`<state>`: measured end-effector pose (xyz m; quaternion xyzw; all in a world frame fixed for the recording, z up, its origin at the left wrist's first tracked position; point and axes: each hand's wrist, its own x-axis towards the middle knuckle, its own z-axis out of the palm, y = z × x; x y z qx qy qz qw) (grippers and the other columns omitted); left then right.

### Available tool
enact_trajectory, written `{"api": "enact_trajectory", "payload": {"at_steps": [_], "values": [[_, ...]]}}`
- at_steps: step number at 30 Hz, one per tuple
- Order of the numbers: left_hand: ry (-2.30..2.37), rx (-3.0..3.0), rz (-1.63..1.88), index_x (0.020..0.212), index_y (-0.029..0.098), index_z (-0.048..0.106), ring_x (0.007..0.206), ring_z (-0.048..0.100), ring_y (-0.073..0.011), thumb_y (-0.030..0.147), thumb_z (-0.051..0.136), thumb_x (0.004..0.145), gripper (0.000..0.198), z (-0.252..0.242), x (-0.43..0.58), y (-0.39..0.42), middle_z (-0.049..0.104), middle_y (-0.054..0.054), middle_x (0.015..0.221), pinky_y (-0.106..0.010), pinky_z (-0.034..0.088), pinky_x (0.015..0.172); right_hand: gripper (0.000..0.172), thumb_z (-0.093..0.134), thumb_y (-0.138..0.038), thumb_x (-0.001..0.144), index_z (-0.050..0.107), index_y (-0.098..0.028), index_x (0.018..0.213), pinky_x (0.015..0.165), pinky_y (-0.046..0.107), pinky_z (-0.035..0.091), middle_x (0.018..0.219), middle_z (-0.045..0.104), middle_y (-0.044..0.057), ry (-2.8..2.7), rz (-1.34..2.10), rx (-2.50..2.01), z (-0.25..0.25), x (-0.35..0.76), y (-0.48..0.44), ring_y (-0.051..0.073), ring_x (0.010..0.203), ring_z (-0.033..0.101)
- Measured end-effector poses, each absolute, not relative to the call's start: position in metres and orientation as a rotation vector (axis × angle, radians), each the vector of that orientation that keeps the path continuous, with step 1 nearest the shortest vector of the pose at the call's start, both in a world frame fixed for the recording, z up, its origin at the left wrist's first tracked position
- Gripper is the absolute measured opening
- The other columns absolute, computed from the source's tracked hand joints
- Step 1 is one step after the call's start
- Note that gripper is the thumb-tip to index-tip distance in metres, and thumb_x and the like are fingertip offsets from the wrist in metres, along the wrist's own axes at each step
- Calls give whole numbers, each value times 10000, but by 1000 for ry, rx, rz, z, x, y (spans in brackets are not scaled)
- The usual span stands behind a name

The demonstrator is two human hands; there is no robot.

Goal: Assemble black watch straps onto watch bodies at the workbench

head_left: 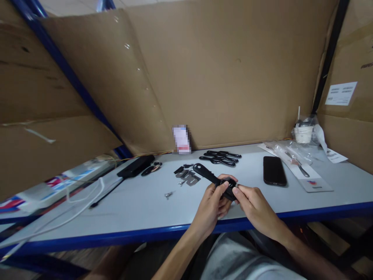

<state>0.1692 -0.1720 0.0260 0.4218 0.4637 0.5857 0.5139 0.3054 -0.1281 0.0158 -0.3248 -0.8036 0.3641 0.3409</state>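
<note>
A black tool with a long rounded handle [205,172] is held above the table's front edge, its handle pointing up and left. My left hand [214,200] is wrapped round the tool's wider end, thumb on top. From the right, my right hand [252,198] pinches that same end with thumb and fingers; whether a small part is also between them is too small to tell. Behind my hands lie several black handles [220,157] in a pile. Grey flat metal pieces [189,177] and small silver screw-like parts [168,195] rest to the left of them.
On the white table [131,217], a black phone [274,171] and a packaged tool [305,175] lie at the right. A cup [304,133] stands behind them. A black box with a cable [136,166], keys [151,168] and white cables are at the left. Cardboard [227,77] walls the back.
</note>
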Motion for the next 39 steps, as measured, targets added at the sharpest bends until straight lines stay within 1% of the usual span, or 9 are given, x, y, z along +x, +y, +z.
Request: {"api": "enact_trajectory", "payload": {"at_steps": [9,13,18,27,39], "values": [[1120,1010,1408,1012,200,570,377,136,-39,555,656,779,434,25,168,-173,168,142,493,-147,151,358,403,366,-407,1004,507,-215,679,619,251,354,650,618,8,-2096,930,-849,15,305,-128,150,629,532],[1129,993,1410,1008,202,558,387,123,-40,521,659,766,413,26,169,-172,170,144,481,-147,155,362,406,348,-410,1009,492,-218,682,622,255,346,640,595,7,-2102,942,-865,15,304,-128,157,635,527],[1124,985,1419,997,199,554,389,122,-41,479,651,755,383,27,169,-173,184,143,468,-151,153,367,395,347,-403,1012,500,-215,701,638,252,354,674,613,13,-2108,949,-838,14,304,-127,159,661,544],[1117,983,1426,976,199,550,394,123,-41,473,643,750,367,26,170,-173,174,143,475,-140,152,353,399,353,-408,1004,468,-217,673,622,258,325,645,583,6,-2113,930,-842,12,304,-126,153,634,509],[1113,1003,1443,977,183,544,395,128,-36,470,633,773,362,28,171,-173,186,144,472,-137,166,351,401,350,-429,991,459,-218,668,624,258,316,645,573,7,-2087,974,-823,15,304,-126,150,634,498]]}}
